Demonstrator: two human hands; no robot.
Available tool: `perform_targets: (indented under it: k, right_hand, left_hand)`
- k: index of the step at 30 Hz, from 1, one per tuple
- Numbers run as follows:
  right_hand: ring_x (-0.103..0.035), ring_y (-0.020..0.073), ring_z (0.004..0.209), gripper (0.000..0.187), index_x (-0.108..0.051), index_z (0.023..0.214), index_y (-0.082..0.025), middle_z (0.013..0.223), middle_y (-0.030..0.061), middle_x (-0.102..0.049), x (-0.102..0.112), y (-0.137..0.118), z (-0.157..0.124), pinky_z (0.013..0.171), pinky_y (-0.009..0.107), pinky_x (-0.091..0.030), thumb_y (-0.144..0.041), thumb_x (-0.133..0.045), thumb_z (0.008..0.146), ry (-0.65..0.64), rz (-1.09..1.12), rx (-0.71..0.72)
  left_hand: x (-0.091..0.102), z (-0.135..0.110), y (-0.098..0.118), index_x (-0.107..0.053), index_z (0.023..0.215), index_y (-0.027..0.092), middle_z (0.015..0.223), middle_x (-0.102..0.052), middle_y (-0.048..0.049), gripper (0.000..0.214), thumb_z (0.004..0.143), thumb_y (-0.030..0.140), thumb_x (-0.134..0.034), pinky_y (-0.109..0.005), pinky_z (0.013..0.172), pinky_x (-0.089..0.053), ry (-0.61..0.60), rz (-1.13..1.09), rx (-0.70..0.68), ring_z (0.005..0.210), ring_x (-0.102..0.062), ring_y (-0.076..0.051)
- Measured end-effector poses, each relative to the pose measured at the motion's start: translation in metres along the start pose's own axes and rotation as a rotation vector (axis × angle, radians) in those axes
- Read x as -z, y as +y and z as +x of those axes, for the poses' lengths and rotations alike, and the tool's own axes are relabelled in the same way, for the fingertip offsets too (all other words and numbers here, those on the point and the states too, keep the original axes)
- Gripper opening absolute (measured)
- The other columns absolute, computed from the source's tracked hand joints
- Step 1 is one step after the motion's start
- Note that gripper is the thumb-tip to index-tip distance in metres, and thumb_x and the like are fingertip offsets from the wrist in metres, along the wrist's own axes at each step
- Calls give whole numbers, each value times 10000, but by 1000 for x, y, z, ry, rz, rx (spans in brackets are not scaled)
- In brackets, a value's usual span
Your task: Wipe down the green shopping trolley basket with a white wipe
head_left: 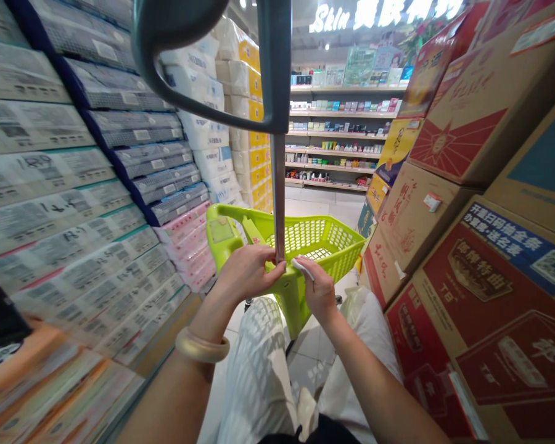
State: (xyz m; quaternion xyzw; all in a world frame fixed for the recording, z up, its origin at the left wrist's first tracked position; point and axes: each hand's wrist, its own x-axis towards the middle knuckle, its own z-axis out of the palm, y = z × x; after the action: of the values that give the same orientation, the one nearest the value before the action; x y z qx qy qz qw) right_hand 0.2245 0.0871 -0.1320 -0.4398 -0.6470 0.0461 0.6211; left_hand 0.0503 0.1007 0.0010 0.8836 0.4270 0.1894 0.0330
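Observation:
A bright green rolling shopping basket (284,285) with perforated sides stands on the floor just ahead of my knees. From its near side rises a metal pole (279,197), topped by a dark grey loop handle (274,74) close to the camera. My left hand (252,269), with a pale bangle on the wrist, is closed at the foot of the pole, thumb and fingers around it. Beside it, my right hand (320,290) is closed on a folded white cloth (302,267) at the basket's near rim. Its fingertips are partly hidden.
Stacked packs of paper goods (69,166) line the left side, with tissue bundles (247,117) farther back. Cardboard cartons (481,271) are piled close on the right. Shelves of small products (342,132) stand at the back, beyond a tiled floor (326,196).

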Motion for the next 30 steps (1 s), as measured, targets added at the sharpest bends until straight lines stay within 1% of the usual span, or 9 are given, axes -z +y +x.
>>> perform_targets:
  k: [2,4,9,11,16,19,24,26,30]
  right_hand:
    - [-677,217,1097,330,-716,1090,-227,1097,73,-743,3,12,2,1001,414,-525,-159,-445,914,43,-33,-52]
    - [-680,218,1086,323,-720,1080,-232,1078,69,-748,1,16,3,988,411,-531,-162,-452,913,61,-48,-73]
    - [-645,186,1149,340,-710,1093,-254,1124,34,-735,-10,7,4,1064,380,-469,-135,-447,914,-9,4,-16]
    - [-661,188,1114,330,-713,1083,-252,1111,34,-738,-10,12,9,1031,364,-491,-150,-445,919,-23,6,-16]
    - [-710,212,940,281,-727,1025,-231,983,53,-759,-8,34,28,882,353,-558,-206,-467,920,2,-53,-98]
    - [-700,208,970,285,-726,1025,-231,1016,52,-754,-15,35,34,906,350,-545,-200,-464,917,-5,-65,-106]
    - [-665,185,1105,310,-724,1059,-258,1128,21,-738,-22,34,40,1015,337,-494,-183,-464,908,-55,-39,-83]
    - [-682,191,1074,305,-727,1059,-255,1117,24,-744,-18,43,44,992,337,-512,-189,-477,899,-63,-44,-100]
    - [-714,220,980,302,-734,1036,-234,1038,47,-765,-12,60,52,913,364,-554,-202,-475,886,-24,-89,-172]
  left_hand:
    - [0,1,-1,-724,800,215,845,-755,-34,271,876,385,-526,-258,610,-403,2,2,11,749,-668,-202]
    - [-2,4,-2,-724,791,209,845,-755,-39,277,873,384,-525,-256,613,-411,9,-4,9,761,-670,-204]
    - [-4,13,-8,-734,774,203,807,-752,-47,319,876,413,-516,-260,601,-407,24,28,6,743,-669,-204]
    - [-5,16,-12,-740,794,205,821,-753,-45,327,876,425,-511,-259,587,-398,22,49,11,746,-670,-204]
    - [-12,32,-21,-738,778,204,814,-746,-51,395,885,476,-472,-270,601,-413,33,115,20,746,-675,-212]
    - [-18,46,-25,-743,785,194,813,-741,-68,457,896,513,-435,-284,630,-425,39,186,11,758,-678,-223]
    - [-20,64,-33,-761,854,212,835,-745,-71,547,920,560,-344,-285,636,-407,-37,306,23,785,-682,-224]
    - [-20,67,-35,-767,851,221,827,-745,-74,556,920,558,-330,-290,643,-405,-71,334,11,791,-682,-229]
    - [-20,71,-34,-765,741,192,751,-728,-108,571,898,556,-355,-324,680,-411,-101,377,-11,785,-679,-262]
